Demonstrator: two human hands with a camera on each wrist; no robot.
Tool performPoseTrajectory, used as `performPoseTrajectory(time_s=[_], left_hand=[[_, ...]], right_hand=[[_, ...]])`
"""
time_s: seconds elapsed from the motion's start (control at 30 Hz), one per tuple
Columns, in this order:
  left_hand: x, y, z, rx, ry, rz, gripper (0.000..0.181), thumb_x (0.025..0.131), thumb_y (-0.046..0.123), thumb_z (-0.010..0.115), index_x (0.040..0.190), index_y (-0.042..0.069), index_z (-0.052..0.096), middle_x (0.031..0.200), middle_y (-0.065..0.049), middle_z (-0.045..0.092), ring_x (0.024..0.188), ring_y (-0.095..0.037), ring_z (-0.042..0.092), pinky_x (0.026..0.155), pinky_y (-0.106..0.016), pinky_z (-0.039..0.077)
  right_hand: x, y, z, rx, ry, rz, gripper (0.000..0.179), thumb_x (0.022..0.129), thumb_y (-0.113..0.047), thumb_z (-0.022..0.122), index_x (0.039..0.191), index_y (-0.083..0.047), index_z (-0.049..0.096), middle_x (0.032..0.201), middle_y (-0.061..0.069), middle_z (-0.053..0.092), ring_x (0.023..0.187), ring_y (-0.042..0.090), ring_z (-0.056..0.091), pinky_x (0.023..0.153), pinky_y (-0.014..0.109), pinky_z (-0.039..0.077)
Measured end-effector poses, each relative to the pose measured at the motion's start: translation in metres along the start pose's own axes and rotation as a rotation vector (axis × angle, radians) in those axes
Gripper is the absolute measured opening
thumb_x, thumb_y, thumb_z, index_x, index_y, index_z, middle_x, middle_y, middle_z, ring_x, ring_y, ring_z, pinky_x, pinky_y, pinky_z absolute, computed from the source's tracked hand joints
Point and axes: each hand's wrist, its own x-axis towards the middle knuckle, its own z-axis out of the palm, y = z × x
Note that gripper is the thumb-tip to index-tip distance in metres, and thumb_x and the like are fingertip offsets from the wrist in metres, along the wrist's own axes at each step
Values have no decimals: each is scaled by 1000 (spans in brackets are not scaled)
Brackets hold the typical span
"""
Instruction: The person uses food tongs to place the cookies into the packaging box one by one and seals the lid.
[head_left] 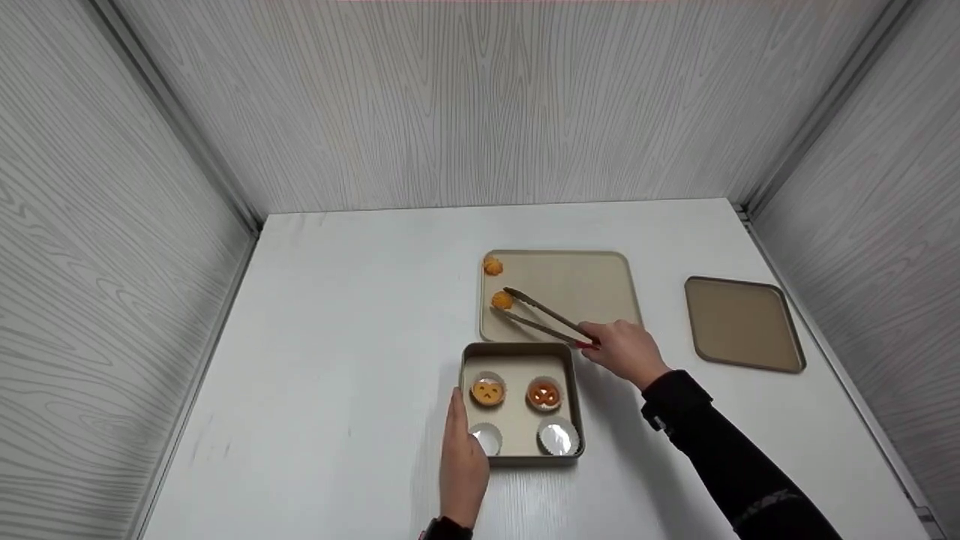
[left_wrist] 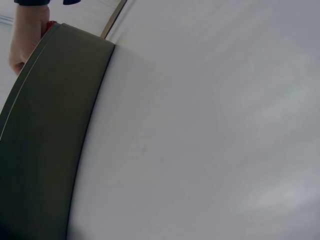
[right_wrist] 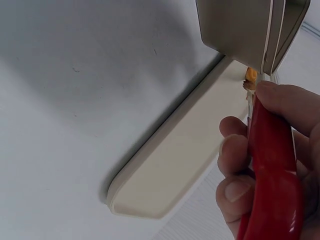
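Observation:
My right hand [head_left: 624, 349] grips a pair of tongs with red handles [right_wrist: 274, 165]. The tong tips lie on either side of a small golden-orange cookie [head_left: 502, 301] at the left of a shallow beige tray [head_left: 589, 285]. A ridged cookie [head_left: 493, 266] sits in that tray's far left corner. Nearer me stands a deep square tin [head_left: 517, 405], with my left hand [head_left: 463, 474] resting straight-fingered along its left wall. Inside, a yellow cookie [head_left: 488, 392] and a brown-orange cookie [head_left: 544, 394] sit in paper cups at the back. Two paper cups [head_left: 558, 436] at the front hold nothing.
A darker square tray or lid [head_left: 746, 322] lies on the white table [head_left: 352, 337] to the right. Wood-grain panels [head_left: 450, 105] enclose the table at the back and both sides. The tin's back wall stands close to the beige tray's near edge.

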Motion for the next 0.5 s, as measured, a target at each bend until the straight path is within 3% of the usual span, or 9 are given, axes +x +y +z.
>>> performPoseTrajectory(time_s=[0.5], left_hand=[[0, 0, 0, 22, 14, 0, 62, 101, -6, 34, 162, 1, 23, 166, -17, 29, 153, -29, 27, 121, -46, 27]], right_hand=[[-7, 1, 5, -10, 55, 26, 23, 84, -13, 82, 106, -15, 75, 75, 3, 73, 62, 28, 66, 51, 47, 50]])
